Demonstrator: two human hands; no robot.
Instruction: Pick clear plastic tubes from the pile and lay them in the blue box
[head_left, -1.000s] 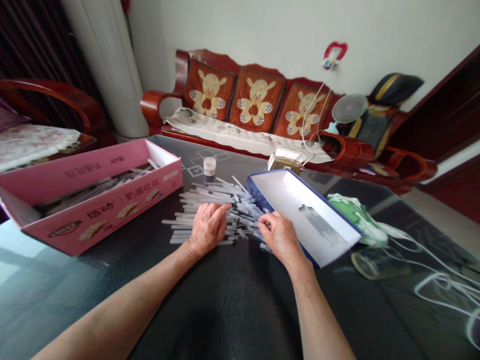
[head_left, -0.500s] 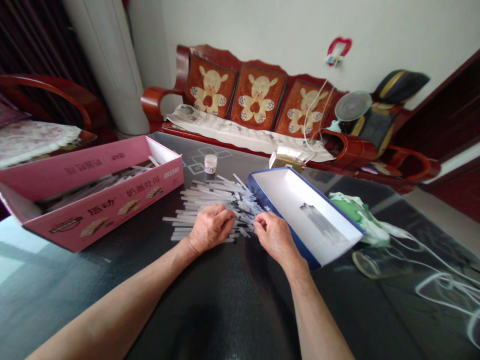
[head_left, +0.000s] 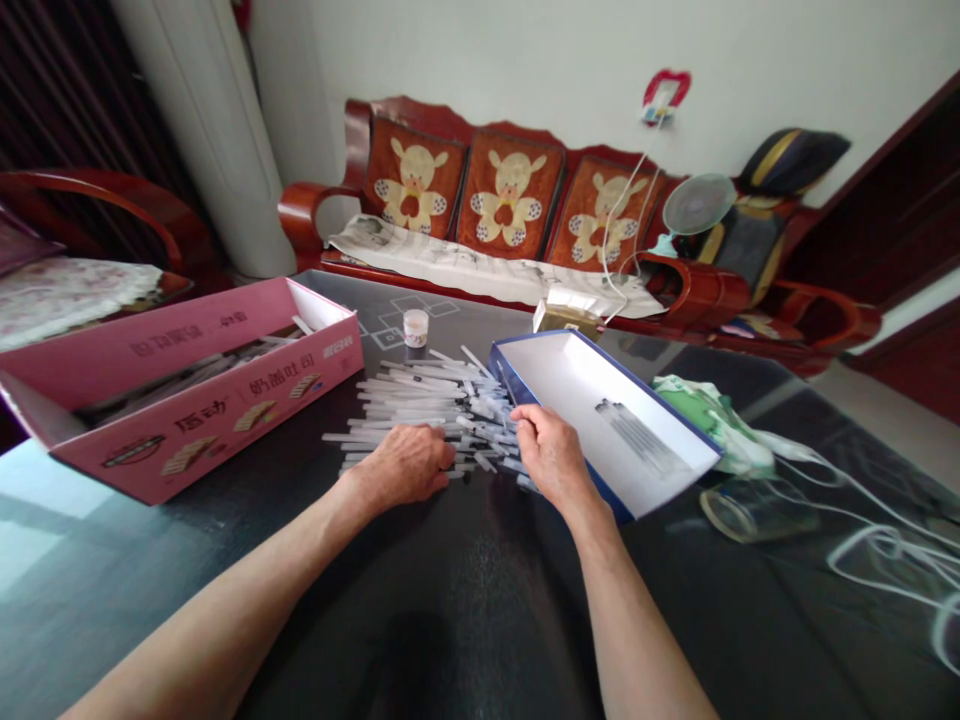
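Note:
A pile of slim, whitish translucent tubes (head_left: 409, 393) lies on the dark table, some with small dark ends. Over the pile's near side is my left hand (head_left: 411, 462), its fingers curled down; what they hold, if anything, is hidden. My right hand (head_left: 551, 452) pinches a slim tube (head_left: 505, 378) between thumb and forefinger, its length pointing up and away beside the blue box's left wall. That open box (head_left: 600, 375), white inside, holds a row of several similar tubes (head_left: 637, 435) with dark ends.
A long pink carton (head_left: 247, 400) with more tubes inside stands at left. A small white cup (head_left: 415, 328) sits behind the pile. Right of the blue box are a green-and-white bag (head_left: 705, 420), a glass jar (head_left: 757, 510) on its side and white cables (head_left: 892, 560).
My left hand has shifted slightly left and lower, flattening over the tubes. The right hand has lifted a little, and a slim tube now shows upright from its pinch.

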